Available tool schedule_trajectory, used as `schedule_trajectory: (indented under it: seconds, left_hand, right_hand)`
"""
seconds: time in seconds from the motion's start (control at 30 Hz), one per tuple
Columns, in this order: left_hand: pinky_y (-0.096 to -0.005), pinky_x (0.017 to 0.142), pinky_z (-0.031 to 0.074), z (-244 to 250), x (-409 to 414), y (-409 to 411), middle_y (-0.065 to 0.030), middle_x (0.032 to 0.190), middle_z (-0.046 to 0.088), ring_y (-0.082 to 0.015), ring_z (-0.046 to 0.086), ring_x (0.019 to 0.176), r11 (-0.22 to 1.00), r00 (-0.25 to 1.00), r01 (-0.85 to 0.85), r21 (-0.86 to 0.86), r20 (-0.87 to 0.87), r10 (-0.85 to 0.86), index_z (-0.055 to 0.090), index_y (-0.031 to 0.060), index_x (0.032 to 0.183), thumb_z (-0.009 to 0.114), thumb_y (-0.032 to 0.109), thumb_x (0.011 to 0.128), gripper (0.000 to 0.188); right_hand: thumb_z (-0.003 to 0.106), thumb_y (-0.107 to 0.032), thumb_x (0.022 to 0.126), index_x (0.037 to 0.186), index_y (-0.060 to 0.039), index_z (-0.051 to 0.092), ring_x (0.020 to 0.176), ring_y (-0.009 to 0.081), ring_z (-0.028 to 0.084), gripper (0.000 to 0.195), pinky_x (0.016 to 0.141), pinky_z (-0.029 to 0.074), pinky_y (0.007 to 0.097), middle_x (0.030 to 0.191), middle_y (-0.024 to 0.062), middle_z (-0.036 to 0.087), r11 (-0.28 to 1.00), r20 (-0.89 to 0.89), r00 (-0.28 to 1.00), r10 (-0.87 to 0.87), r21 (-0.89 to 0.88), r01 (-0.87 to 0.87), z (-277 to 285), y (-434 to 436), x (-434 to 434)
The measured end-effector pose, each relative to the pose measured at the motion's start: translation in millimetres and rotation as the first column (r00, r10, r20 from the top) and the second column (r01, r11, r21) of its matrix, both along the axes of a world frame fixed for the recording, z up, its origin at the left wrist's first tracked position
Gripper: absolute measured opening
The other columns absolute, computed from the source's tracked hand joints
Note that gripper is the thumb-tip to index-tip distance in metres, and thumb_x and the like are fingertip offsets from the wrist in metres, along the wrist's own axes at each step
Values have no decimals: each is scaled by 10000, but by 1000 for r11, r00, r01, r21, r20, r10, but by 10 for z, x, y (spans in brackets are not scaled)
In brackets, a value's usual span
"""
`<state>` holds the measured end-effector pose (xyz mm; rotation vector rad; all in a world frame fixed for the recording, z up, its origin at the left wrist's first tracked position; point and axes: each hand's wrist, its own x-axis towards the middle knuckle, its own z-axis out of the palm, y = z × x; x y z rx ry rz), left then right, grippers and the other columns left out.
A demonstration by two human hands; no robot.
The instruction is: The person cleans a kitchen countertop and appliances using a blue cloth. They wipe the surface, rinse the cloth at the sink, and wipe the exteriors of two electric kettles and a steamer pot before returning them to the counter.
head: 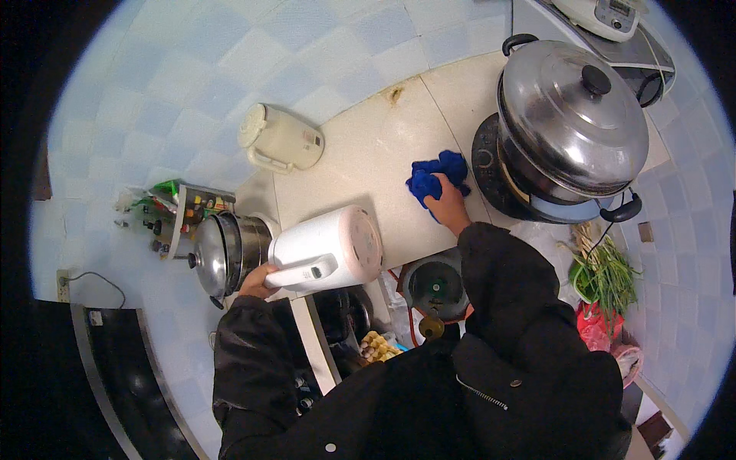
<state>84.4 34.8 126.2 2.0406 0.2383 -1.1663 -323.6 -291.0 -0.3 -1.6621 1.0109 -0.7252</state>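
My left hand (259,282) grips the handle of a white electric kettle or thermal jug (316,247). The vessel is tipped onto its side, and its pale pink base faces right and towards me. Over on the tiled countertop (368,155), my right hand (448,204) is closed on a crumpled blue cloth (425,184). The cloth lies against the counter surface, just left of a black induction cooker (487,161). Whether the white vessel touches the counter edge cannot be told.
A cream kettle (287,138) stands by the tiled wall. A large lidded steel pot (569,115) sits on the cooker. At left are a smaller lidded pot (213,253) and a rack of bottles (198,207). Green onions (609,276) lie at right; an egg tray (376,348) is below.
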Motion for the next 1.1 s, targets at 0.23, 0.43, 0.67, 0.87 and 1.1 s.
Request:
schedule_trajectory:
  seconds: [0.23, 0.43, 0.67, 0.87, 1.1]
  left_hand:
    - [-432, 861, 503, 44, -34, -62, -84, 1102, 597, -276, 582, 1045, 999, 999, 37, 10, -3, -37, 596, 114, 1101, 650, 159, 769, 339]
    - [-364, 786, 551, -33, 33, 164, -38, 1032, 628, -216, 614, 971, 792, 766, 610, 34, 232, -600, 642, 163, 1046, 683, 179, 723, 326]
    - [-350, 746, 572, -39, -77, -2, -51, 951, 650, -213, 639, 889, 999, 994, 15, -36, -107, -19, 642, 134, 1028, 675, 157, 730, 301]
    - [-364, 749, 565, 53, -253, -6, -65, 938, 662, -230, 658, 879, 1000, 999, -26, -7, -28, 26, 659, 101, 972, 670, 145, 744, 232]
    - [-397, 750, 580, 2, -211, -28, -90, 975, 664, -261, 666, 864, 999, 999, -49, -23, -16, 49, 612, 65, 1087, 660, 153, 779, 324]
  right_hand:
    - [619, -4, 804, 1390, -126, 471, 1241, 329, 491, 616, 1075, 358, 390, 1341, 161, 521, 982, 429, 884, 187, -111, -154, 412, 826, 556]
    - [508, 71, 806, 1396, -186, 463, 1214, 412, 457, 645, 1070, 359, 432, 1327, 218, 489, 974, 306, 927, 219, -117, -192, 301, 960, 1010]
    - [548, -84, 863, 1349, -173, 502, 1112, 318, 506, 497, 825, 512, 411, 1219, 116, 522, 867, -392, 907, 155, -385, -315, -46, 737, 994]
    - [595, -67, 795, 1167, -108, 602, 1013, 300, 521, 374, 764, 518, 412, 1055, 97, 553, 793, -464, 865, 190, -448, -414, -154, 1112, 709]
    - [602, 38, 740, 1279, -76, 545, 1137, 370, 510, 554, 1005, 426, 405, 1184, 179, 535, 923, 236, 900, 365, 36, -384, -66, 1575, 241]
